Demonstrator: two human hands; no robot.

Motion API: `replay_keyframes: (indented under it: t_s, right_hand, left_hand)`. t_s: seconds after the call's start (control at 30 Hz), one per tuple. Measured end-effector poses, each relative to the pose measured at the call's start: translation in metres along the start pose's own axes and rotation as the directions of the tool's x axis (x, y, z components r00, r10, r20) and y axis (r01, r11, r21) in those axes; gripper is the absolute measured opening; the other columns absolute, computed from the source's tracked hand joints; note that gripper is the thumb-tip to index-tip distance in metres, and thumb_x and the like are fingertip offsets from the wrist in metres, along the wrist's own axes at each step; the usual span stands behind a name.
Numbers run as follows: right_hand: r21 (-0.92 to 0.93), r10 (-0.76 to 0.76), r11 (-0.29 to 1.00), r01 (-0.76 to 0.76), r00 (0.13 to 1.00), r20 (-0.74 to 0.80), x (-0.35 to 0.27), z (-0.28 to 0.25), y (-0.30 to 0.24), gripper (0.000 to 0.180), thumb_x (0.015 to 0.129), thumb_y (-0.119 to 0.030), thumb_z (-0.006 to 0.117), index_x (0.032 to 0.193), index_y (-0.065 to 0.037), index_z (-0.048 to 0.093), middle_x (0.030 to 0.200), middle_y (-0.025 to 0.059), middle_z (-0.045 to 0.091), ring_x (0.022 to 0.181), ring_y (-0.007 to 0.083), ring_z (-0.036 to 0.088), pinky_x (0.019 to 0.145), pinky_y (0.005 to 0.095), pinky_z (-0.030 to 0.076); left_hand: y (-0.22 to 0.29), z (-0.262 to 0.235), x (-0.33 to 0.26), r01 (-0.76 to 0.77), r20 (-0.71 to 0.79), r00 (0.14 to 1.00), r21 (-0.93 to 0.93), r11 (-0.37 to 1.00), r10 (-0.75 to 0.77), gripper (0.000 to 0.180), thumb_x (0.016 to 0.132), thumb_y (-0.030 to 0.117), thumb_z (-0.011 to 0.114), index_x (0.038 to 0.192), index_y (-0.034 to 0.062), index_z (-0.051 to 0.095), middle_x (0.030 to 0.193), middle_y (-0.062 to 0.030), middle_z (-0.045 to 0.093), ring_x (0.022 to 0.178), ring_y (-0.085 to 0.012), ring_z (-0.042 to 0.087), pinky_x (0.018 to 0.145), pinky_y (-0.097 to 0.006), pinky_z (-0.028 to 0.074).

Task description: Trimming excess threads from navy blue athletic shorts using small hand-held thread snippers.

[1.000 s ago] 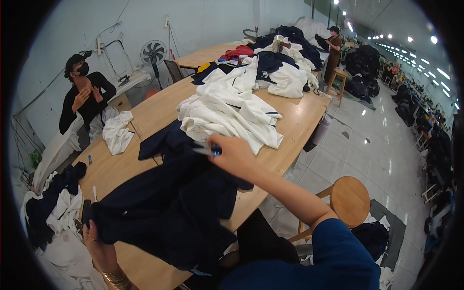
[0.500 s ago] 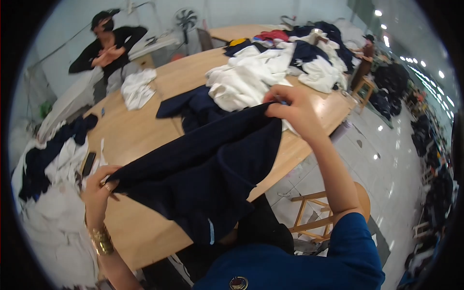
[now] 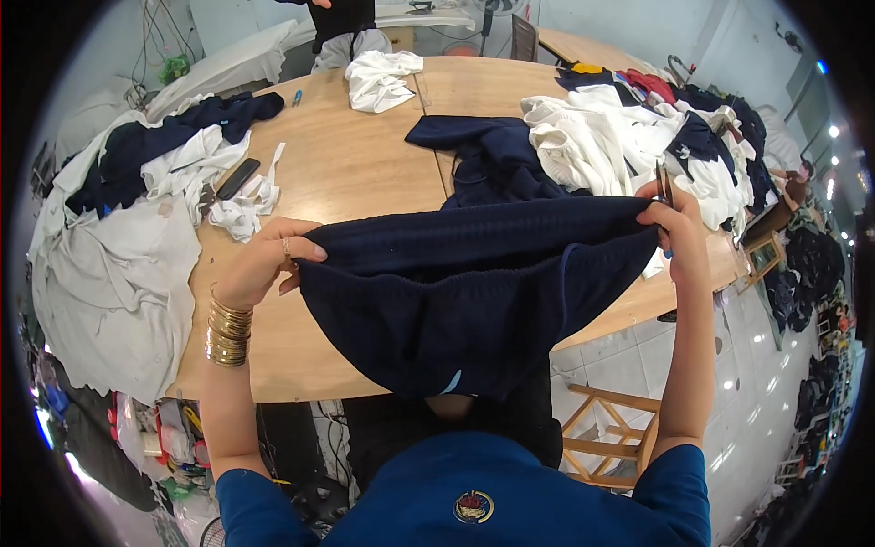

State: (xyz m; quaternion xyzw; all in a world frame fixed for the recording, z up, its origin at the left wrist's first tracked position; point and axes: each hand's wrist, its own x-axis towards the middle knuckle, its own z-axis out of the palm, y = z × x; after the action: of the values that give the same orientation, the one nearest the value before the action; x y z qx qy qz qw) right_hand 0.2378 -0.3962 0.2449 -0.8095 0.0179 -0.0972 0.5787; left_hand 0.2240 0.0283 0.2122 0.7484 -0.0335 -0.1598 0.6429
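A navy garment [image 3: 419, 319] with a gathered, elastic-looking waistband hangs stretched between my hands above the table's near edge. My left hand [image 3: 273, 260], with gold bangles at its wrist, pinches one end of the band. At the other end, my right hand [image 3: 679, 223] pinches the band between thumb and fingers. Small dark-bladed snips [image 3: 663, 182] also sit in that hand, blades upward, with a blue part showing below the fingers. The band's opening gapes toward me, and a light blue patch [image 3: 453, 381] shows low on the cloth.
The wooden table [image 3: 337, 164] bears another navy garment [image 3: 497, 159], a white cloth pile [image 3: 592, 137] and a white piece [image 3: 383, 80]. On the left lie a dark phone-like object [image 3: 237, 179] and grey-white cloth [image 3: 118, 292]. A wooden stool [image 3: 606, 438] stands right; a person [image 3: 346, 27] stands across.
My view has turned left and levelled. The garment's band has swung from slanted to nearly level and is spread wider open, with both hands still gripping its ends.
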Motion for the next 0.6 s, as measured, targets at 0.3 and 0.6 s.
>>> replay_keyframes:
  t_s: [0.3, 0.6]
  right_hand:
    - [0.0, -0.007, 1.0, 0.007, 1.0, 0.009, -0.0053, -0.0034, -0.0033, 0.015, 0.062, -0.006, 0.058, 0.077, -0.005, 0.06, 0.056, -0.005, 0.047, 0.044, 0.0015, 0.034, 0.04, 0.0189, 0.019]
    - [0.009, -0.016, 1.0, 0.016, 0.999, 0.035, -0.0067, -0.0053, -0.0079, 0.017, 0.062, -0.008, 0.058, 0.078, -0.005, 0.061, 0.056, -0.0046, 0.048, 0.046, 0.0022, 0.038, 0.041, 0.0185, 0.02]
  left_hand:
    - [-0.0042, -0.0002, 0.0012, -0.012, -0.069, 0.998, -0.064, 0.998, 0.008, 0.016, 0.072, 0.008, 0.058, 0.084, -0.002, 0.063, 0.06, 0.0025, 0.052, 0.039, -0.0043, 0.039, 0.031, -0.018, 0.027]
    - [-0.0061, -0.0068, 0.0034, -0.018, -0.063, 0.998, -0.088, 0.996, 0.013, 0.023, 0.072, 0.009, 0.056, 0.092, -0.0024, 0.064, 0.061, 0.0015, 0.053, 0.039, -0.0031, 0.037, 0.032, -0.017, 0.026]
